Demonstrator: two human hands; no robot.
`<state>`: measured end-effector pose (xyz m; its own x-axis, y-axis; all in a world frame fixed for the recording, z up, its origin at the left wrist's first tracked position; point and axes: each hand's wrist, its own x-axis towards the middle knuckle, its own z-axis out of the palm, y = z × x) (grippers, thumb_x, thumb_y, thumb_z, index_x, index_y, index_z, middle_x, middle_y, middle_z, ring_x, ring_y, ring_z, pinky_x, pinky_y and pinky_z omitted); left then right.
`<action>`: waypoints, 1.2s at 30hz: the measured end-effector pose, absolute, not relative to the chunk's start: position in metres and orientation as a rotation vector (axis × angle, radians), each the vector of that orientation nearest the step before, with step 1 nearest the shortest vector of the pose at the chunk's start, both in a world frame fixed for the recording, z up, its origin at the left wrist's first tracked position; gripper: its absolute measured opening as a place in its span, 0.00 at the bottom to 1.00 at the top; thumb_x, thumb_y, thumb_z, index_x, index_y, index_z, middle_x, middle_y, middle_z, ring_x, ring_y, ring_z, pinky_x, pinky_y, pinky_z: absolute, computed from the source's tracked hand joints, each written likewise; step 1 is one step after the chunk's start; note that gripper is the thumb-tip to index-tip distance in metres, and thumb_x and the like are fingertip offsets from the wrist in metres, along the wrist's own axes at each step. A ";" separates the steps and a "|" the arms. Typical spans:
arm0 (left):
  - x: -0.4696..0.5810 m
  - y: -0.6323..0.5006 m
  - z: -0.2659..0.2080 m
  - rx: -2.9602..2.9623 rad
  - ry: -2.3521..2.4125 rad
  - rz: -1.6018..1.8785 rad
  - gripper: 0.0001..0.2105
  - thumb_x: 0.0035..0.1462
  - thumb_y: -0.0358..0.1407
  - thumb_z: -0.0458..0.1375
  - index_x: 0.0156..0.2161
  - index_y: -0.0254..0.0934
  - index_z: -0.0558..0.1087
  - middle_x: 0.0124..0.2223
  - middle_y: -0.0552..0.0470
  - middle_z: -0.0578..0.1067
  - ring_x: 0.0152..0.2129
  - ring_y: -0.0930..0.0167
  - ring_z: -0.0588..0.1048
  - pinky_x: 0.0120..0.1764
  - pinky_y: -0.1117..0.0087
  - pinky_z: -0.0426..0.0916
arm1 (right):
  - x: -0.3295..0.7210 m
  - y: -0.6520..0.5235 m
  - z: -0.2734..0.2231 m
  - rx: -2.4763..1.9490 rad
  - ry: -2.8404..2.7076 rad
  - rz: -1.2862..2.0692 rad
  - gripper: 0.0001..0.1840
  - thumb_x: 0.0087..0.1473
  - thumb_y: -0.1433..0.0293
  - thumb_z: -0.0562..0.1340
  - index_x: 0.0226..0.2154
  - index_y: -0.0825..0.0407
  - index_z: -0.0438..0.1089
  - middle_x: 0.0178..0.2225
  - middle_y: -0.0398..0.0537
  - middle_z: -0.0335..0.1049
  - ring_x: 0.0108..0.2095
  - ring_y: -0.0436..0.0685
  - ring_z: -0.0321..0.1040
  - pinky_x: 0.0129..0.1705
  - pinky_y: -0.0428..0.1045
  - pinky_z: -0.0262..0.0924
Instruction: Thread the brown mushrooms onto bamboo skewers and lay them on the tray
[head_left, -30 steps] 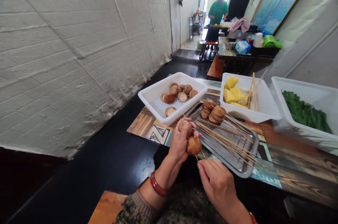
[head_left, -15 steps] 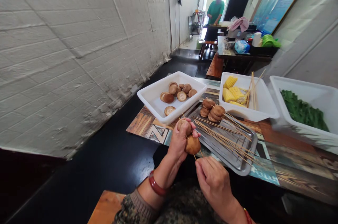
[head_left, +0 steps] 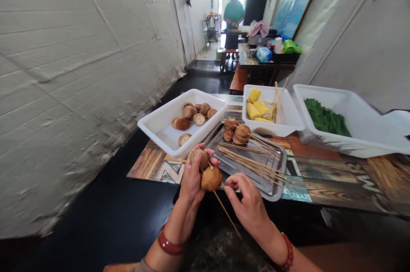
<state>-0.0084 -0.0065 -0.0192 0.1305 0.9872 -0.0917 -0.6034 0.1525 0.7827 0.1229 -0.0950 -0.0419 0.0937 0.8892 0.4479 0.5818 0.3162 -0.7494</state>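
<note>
My left hand (head_left: 193, 174) is closed around brown mushrooms threaded on bamboo skewers. One round mushroom cap (head_left: 211, 178) shows below the fingers, and another mushroom (head_left: 200, 159) sits in the grip. A long skewer (head_left: 226, 213) sticks out of the lower cap toward me. Close to that cap, my right hand (head_left: 245, 197) has thumb and forefinger pinched at a second, short skewer end. Just beyond, a metal tray (head_left: 272, 193) bears loose bamboo skewers (head_left: 250, 162) and finished-looking mushroom skewers (head_left: 241, 131). More mushrooms (head_left: 199, 119) lie in a white bin (head_left: 153, 129) at left.
A second white bin (head_left: 288, 123) contains corn pieces (head_left: 256, 107) and upright skewers. Green leaves (head_left: 326, 118) fill part of a third bin (head_left: 358, 92). Everything stands on a patterned wooden table (head_left: 336, 182). A person (head_left: 233, 13) stands at a far table; a wall (head_left: 80, 71) runs along the left.
My view has turned right. A skewer now extends much farther out of the lower mushroom toward me, and my right hand has shifted to the shorter skewer end beside it.
</note>
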 end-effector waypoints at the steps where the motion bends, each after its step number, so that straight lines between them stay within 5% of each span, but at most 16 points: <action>1: -0.007 -0.006 -0.018 0.676 0.720 1.285 0.17 0.56 0.41 0.62 0.49 0.39 0.67 0.38 0.51 0.77 0.27 0.71 0.77 0.31 0.69 0.74 | 0.123 -0.092 -0.043 -1.376 -1.584 0.472 0.08 0.63 0.71 0.57 0.33 0.50 0.69 0.29 0.45 0.72 0.30 0.54 0.70 0.34 0.47 0.62; 6: 0.002 -0.003 -0.017 0.604 0.688 1.228 0.20 0.54 0.44 0.64 0.49 0.38 0.69 0.41 0.48 0.79 0.31 0.69 0.79 0.37 0.66 0.76 | 0.119 -0.082 -0.047 -1.400 -1.439 0.582 0.14 0.61 0.70 0.57 0.24 0.50 0.67 0.19 0.38 0.64 0.21 0.50 0.63 0.27 0.45 0.58; 12: 0.010 -0.020 -0.029 0.436 0.611 1.007 0.25 0.51 0.48 0.66 0.50 0.37 0.71 0.49 0.41 0.78 0.40 0.61 0.79 0.46 0.58 0.75 | 0.122 -0.082 -0.053 -1.401 -1.324 0.590 0.15 0.61 0.68 0.56 0.23 0.51 0.65 0.19 0.38 0.63 0.20 0.49 0.61 0.25 0.45 0.57; 17: 0.011 -0.036 -0.045 0.362 0.545 0.943 0.27 0.52 0.45 0.66 0.56 0.40 0.68 0.50 0.43 0.78 0.45 0.60 0.78 0.47 0.61 0.74 | 0.125 -0.085 -0.062 -1.384 -1.300 0.645 0.18 0.62 0.65 0.55 0.22 0.51 0.66 0.19 0.39 0.64 0.21 0.50 0.61 0.26 0.45 0.58; 26: 0.024 -0.036 -0.037 0.221 0.634 1.007 0.13 0.51 0.34 0.66 0.41 0.36 0.71 0.33 0.52 0.78 0.28 0.71 0.79 0.35 0.70 0.76 | 0.121 -0.090 -0.066 -1.393 -1.312 0.696 0.16 0.62 0.64 0.56 0.25 0.51 0.68 0.18 0.39 0.63 0.19 0.50 0.61 0.24 0.45 0.57; 36: 0.022 -0.034 -0.032 0.206 0.614 1.014 0.14 0.49 0.35 0.67 0.40 0.36 0.71 0.32 0.51 0.77 0.26 0.71 0.76 0.31 0.71 0.74 | 0.119 -0.093 -0.066 -1.372 -1.356 0.701 0.15 0.63 0.64 0.56 0.29 0.51 0.72 0.18 0.39 0.63 0.18 0.50 0.59 0.22 0.44 0.56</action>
<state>0.0221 -0.0338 -0.0320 0.3784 0.8423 -0.3838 -0.7301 0.5265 0.4357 0.1190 -0.0932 -0.0662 0.1904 0.9491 0.2509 0.3437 0.1750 -0.9226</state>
